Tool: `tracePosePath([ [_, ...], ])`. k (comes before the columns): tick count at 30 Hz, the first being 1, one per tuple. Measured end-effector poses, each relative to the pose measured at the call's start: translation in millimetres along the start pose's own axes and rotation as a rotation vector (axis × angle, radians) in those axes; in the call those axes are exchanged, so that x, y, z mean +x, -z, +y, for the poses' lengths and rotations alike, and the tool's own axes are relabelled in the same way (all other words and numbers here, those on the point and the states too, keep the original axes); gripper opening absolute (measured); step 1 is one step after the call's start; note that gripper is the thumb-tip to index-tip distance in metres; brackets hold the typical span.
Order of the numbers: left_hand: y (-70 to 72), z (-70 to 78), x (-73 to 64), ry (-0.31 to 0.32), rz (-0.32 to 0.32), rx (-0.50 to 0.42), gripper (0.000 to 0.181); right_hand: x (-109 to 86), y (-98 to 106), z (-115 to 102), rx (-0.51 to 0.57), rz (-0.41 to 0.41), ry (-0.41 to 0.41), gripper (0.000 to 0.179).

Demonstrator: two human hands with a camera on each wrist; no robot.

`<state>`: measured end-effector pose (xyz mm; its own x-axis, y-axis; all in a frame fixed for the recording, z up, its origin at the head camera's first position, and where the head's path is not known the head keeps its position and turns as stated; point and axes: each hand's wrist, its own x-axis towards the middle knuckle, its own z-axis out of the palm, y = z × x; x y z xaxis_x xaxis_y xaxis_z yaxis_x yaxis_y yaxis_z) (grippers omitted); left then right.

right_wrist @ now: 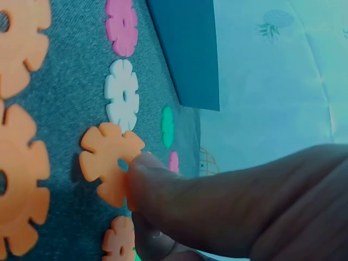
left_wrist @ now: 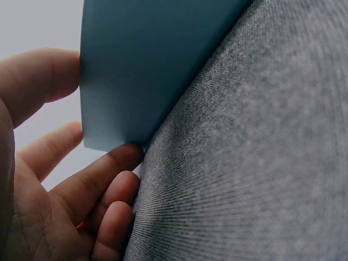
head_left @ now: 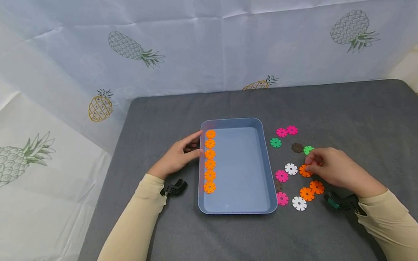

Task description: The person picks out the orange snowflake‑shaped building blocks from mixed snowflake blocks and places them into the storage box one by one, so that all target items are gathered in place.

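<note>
My right hand (head_left: 333, 168) pinches an orange notched plastic disc (right_wrist: 109, 163) between thumb and fingers, right of the tray. In the right wrist view the disc is tilted, just over the cloth, next to a white disc (right_wrist: 123, 95). At the left side of a blue-grey tray (head_left: 240, 169), my left hand (head_left: 175, 158) rests its fingertips and thumb against the wall. The left wrist view shows those fingers (left_wrist: 81, 174) spread along the tray's outer side (left_wrist: 141, 65). Inside the tray, several orange discs (head_left: 210, 164) lie in a column along the left wall.
Loose notched discs lie right of the tray: pink (head_left: 282, 176), white (head_left: 299, 203), dark green (head_left: 275, 142), light green (head_left: 308, 150), brown (head_left: 297, 147) and orange (head_left: 307, 194). A grey cloth (head_left: 241, 243) covers the table. Behind it hangs a pineapple-print curtain (head_left: 195, 57).
</note>
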<state>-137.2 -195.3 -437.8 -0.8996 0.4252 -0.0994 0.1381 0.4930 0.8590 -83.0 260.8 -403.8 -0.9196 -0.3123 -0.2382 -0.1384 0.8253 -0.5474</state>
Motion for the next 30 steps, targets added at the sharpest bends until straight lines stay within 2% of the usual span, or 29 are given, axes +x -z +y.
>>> tracePosePath([
  [13, 0.4, -3.4, -0.2, 0.001, -0.001, -0.002, 0.067, 5.2, 6.1, -21.7, 0.003, 0.007, -0.008, 0.008],
  [23, 0.6, -2.6, -0.4, 0.0, -0.005, -0.013, 0.067, 13.8, 9.8, -47.9, 0.037, 0.07, 0.024, 0.007],
  [30, 0.4, -0.8, -0.7, 0.001, -0.006, -0.015, 0.066, 20.3, 7.5, -65.2, 0.081, 0.054, 0.057, 0.005],
])
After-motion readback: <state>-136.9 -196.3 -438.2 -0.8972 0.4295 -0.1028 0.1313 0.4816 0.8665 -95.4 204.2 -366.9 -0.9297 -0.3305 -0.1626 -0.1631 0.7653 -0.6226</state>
